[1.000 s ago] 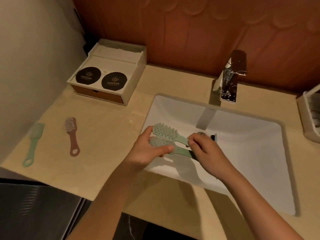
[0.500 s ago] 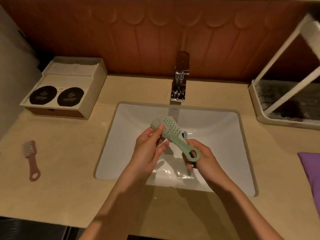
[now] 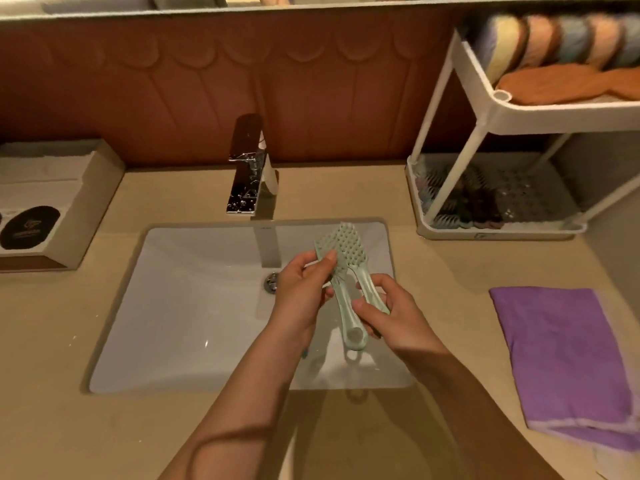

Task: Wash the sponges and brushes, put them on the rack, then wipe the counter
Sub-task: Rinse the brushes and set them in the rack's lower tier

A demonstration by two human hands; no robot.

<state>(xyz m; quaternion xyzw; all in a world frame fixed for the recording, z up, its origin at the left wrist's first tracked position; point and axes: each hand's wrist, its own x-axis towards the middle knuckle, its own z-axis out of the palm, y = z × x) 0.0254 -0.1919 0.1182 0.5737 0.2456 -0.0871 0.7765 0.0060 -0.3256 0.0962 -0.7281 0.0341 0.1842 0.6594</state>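
you hold 2 green brushes together above the right part of the sink point(image 3: 194, 306), near-right of the faucet point(image 3: 251, 168). left brush point(image 3: 346, 320) and right brush point(image 3: 349, 247) lie side by side, heads overlapping. long axes run near-far w/ a slight lean: heads point far toward the wall, handles point near toward you, and the left brush's ring end is nearest. right brush bristles face up. your left hand point(image 3: 301, 299) pinches the left brush head, thumb on top, fingers curled. your right hand point(image 3: 391, 317) curls round the right brush handle, thumb against the left brush handle. vs 0.5 s ago: brushes were diagonal, heads far-left, ring near-right; now turned closer to near-far. view swung right too: rack point(image 3: 498, 233) and purple cloth point(image 3: 561, 358) on the counter point(image 3: 69, 427) show more, and the pink brush is out of view.
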